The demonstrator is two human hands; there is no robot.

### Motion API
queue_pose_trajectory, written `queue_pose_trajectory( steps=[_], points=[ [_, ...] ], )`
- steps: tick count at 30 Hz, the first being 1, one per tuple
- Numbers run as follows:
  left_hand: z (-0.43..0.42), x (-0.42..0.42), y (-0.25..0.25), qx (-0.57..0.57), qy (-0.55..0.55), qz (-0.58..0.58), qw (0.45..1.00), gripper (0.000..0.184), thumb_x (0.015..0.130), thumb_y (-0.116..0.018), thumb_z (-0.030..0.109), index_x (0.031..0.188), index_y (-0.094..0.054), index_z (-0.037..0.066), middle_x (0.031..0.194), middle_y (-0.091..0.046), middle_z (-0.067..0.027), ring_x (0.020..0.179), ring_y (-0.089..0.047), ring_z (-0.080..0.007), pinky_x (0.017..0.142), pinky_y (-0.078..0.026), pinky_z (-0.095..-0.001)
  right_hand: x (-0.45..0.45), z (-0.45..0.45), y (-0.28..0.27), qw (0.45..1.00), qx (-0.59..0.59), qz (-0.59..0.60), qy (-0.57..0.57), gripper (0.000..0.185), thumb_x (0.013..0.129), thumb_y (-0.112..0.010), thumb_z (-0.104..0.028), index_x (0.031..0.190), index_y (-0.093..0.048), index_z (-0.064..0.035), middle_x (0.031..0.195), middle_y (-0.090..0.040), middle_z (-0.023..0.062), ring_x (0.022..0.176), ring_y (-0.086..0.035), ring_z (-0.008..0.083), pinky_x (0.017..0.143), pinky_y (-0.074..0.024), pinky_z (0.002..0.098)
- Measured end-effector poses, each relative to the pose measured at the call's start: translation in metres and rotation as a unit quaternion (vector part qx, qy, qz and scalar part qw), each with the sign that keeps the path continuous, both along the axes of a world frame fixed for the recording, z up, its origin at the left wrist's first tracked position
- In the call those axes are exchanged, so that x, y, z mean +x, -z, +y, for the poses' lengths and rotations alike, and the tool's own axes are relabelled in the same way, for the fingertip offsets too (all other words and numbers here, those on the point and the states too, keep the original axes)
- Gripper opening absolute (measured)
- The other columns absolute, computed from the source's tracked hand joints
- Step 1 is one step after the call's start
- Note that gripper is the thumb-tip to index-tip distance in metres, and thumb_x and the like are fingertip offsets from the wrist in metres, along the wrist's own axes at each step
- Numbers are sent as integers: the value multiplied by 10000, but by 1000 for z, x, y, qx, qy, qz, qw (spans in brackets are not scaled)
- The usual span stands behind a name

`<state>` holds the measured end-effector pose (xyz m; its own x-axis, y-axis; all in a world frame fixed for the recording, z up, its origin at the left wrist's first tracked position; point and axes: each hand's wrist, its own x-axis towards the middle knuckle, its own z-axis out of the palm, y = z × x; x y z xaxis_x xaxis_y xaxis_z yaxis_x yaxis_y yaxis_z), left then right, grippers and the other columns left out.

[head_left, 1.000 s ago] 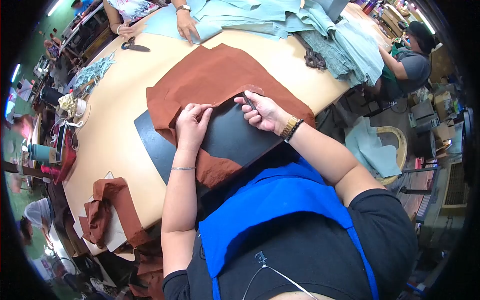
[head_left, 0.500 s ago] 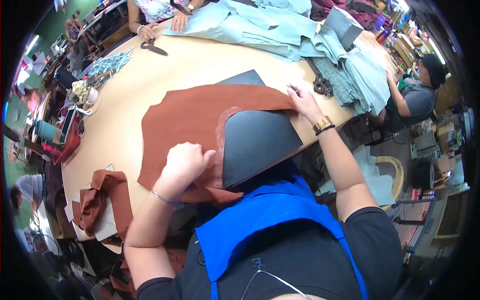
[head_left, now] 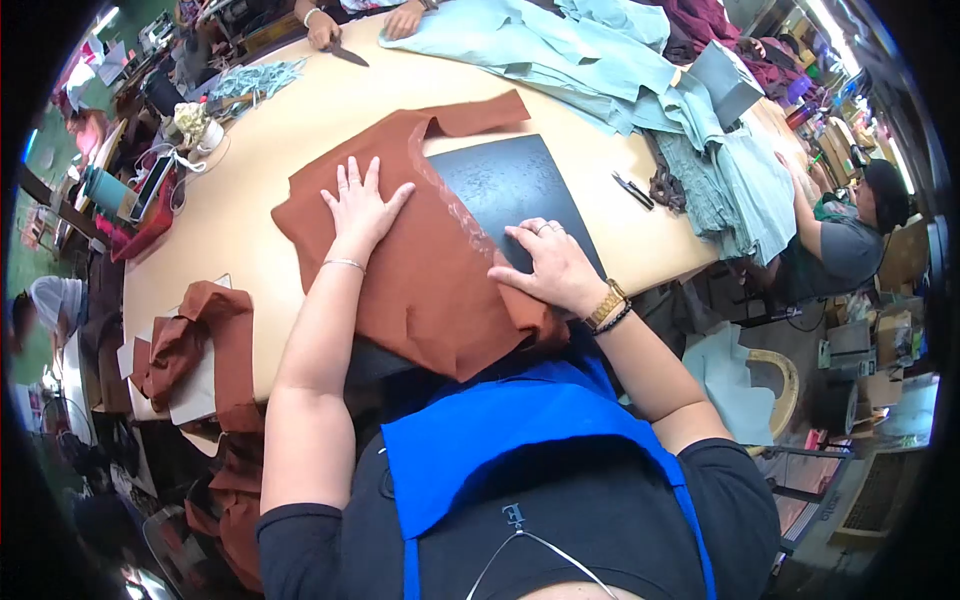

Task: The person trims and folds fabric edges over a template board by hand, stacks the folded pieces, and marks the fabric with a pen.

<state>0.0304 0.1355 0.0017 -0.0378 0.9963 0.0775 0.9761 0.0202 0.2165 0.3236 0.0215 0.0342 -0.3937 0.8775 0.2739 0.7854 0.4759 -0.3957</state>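
A brown leather piece lies across a dark flat board, with a strip of it pointing to the far right. Pale, shiny smears run along its edge beside the bare part of the board. My left hand rests flat on the leather, fingers spread. At the leather's near right edge is my right hand, its thumb on the brown piece and its bent fingers over the board, with a gap between them. Right of the board lies a slim dark tool, its kind unclear.
Pale green leather pieces are heaped at the table's far side. Another person's hand is near dark scissors. More brown leather lies at left on the pale table. A seated person is at right.
The brown leather has been turned on the board, its strip now at the far side. My left hand has opened flat on it; my right hand has come nearer me. The slim tool now lies on the table.
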Motion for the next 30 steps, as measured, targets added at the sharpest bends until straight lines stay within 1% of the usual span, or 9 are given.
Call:
queue_pose_trajectory(
  steps=[4,12,14,18,19,24,26,28,30],
  points=[
    [-30,-17,-8,-31,122,45,991,987,779,-515,803,1535,-308,203,1620,-155,-155,1504,-98,-327,1156,-85,-646,17,-12,0,999,-24,-23,16,595,770,-774,-445,1205,-630,-66,1048,-603,144,971,-608,324,859,-513,420],
    [-74,-42,-22,-72,27,151,986,918,813,-552,730,1521,-340,186,1617,-170,-159,1503,-98,-345,1126,-113,-688,49,-21,-10,987,-151,19,-48,465,789,-769,-397,1115,-647,-89,915,-618,84,866,-608,269,777,-487,376],
    [-85,-17,-40,49,180,109,976,747,818,-642,610,1404,-487,173,1573,-276,-173,1474,-197,-370,1124,-148,-680,41,-29,-19,992,-86,-29,-91,450,777,-776,-401,1060,-650,-75,917,-618,83,886,-604,280,801,-481,387],
    [-91,41,-34,19,434,-54,899,607,799,-731,495,1286,-600,159,1484,-422,-146,1416,-343,-339,1131,-225,-632,37,-26,4,985,-73,7,-154,263,809,-734,-239,948,-621,-46,912,-607,90,902,-583,281,812,-468,413],
    [-92,51,-30,6,463,-68,883,594,787,-743,489,1257,-609,150,1463,-440,-135,1397,-369,-326,1135,-237,-613,34,-23,-1,981,-101,28,-166,138,842,-666,-122,872,-549,-56,869,-593,53,799,-565,186,738,-478,344],
    [-84,71,-23,-9,460,-127,879,502,735,-759,550,900,-658,86,1071,-653,-88,1055,-593,-260,915,-405,-420,38,-5,-34,785,-508,319,-154,232,841,-652,-75,866,-423,-94,735,-492,-39,677,-470,56,551,-402,240],
    [-85,73,-20,21,452,-135,881,506,705,-773,564,850,-643,97,864,-663,-68,898,-619,-257,868,-390,-403,48,19,-44,830,-480,197,-206,212,853,-666,-87,933,-469,-93,758,-527,-36,670,-494,60,549,-413,224],
    [-87,76,-24,22,443,-106,890,519,692,-777,577,859,-646,103,815,-658,-63,868,-622,-261,885,-382,-409,46,24,-111,888,-452,-2,-89,255,817,-678,-59,1033,-546,-95,819,-604,28,696,-577,134,570,-463,272],
    [-87,81,-22,37,421,-115,899,536,679,-776,594,864,-649,108,810,-662,-56,862,-625,-258,900,-373,-424,81,56,-80,982,-129,-122,-68,346,778,-666,-105,1113,-583,-113,862,-636,107,808,-639,225,665,-492,328]
  ],
)
